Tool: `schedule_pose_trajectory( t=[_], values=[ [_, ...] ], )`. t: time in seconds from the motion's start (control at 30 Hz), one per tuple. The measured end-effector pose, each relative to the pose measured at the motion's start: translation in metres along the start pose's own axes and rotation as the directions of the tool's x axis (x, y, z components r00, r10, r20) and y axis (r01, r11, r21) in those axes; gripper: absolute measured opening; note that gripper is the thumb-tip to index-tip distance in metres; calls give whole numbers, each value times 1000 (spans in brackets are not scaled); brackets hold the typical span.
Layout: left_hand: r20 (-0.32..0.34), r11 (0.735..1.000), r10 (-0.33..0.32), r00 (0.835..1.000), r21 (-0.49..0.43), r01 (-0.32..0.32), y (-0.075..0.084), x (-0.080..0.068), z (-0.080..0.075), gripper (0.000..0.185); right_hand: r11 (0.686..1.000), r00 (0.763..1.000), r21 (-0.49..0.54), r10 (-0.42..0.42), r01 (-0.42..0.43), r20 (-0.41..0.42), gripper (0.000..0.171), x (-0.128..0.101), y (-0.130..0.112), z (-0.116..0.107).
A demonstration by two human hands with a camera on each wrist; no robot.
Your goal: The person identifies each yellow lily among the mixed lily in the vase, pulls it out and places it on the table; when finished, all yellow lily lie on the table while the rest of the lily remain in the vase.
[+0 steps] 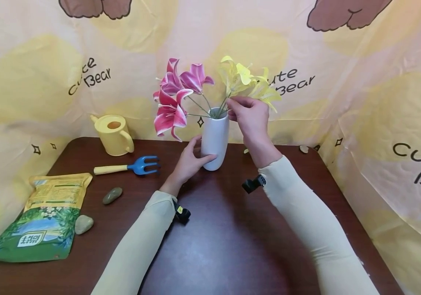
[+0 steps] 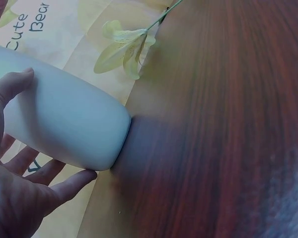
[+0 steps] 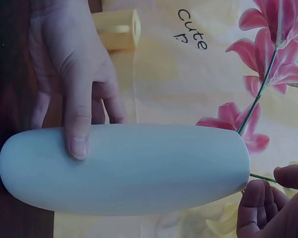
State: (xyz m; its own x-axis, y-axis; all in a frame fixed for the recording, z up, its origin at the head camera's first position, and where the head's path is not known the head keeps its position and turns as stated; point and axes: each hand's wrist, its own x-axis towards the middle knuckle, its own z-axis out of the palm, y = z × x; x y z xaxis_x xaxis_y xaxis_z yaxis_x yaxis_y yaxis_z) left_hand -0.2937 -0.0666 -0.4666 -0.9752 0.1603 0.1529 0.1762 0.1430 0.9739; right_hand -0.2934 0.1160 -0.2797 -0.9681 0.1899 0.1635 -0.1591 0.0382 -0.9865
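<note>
A white vase [image 1: 215, 143] stands upright at the back middle of the table. My left hand [image 1: 189, 162] grips its lower part from the left, thumb across the front. Pink lilies [image 1: 171, 112] lean out of the mouth to the left. Yellow lilies [image 1: 238, 76] rise on the right side. Just above the rim, my right hand [image 1: 252, 116] pinches a green stem [image 3: 262, 177] between thumb and fingers. Another yellow lily [image 2: 126, 47] lies on the table beyond the vase, mostly hidden by the right forearm in the head view.
To the left are a yellow watering can [image 1: 116, 135], a blue hand fork [image 1: 142, 166] with a pale handle, a green-and-yellow bag [image 1: 48, 221] and two stones, one grey-green [image 1: 112, 196] and one paler [image 1: 84, 224]. Another stone [image 1: 304, 149] lies far right. Printed cloth walls border the table.
</note>
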Motion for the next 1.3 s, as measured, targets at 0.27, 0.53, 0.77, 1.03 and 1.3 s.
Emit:
schedule_pose_trajectory(
  t=[0.27,0.53,0.77,1.03,1.3],
  values=[
    [2,1000,-3,1000,-4,3,1,0,0,88,1000,999,-30,-1,0,-40,24,2,-2,7],
    [5,1000,2,1000,-5,-2,3,-2,1,88,998,997,-60,-30,26,-64,24,1,1,10],
    [2,1000,-7,1000,6,6,3,-2,1,87,998,995,-37,-57,54,-79,22,-1,-1,10],
    [-1,1000,-7,1000,8,7,4,-3,1,89,981,980,-84,-180,173,-88,22,-12,-22,7],
    [2,1000,0,1000,6,0,4,-4,0,88,966,960,-24,-257,256,-110,19,-24,-60,-3]
  ],
)
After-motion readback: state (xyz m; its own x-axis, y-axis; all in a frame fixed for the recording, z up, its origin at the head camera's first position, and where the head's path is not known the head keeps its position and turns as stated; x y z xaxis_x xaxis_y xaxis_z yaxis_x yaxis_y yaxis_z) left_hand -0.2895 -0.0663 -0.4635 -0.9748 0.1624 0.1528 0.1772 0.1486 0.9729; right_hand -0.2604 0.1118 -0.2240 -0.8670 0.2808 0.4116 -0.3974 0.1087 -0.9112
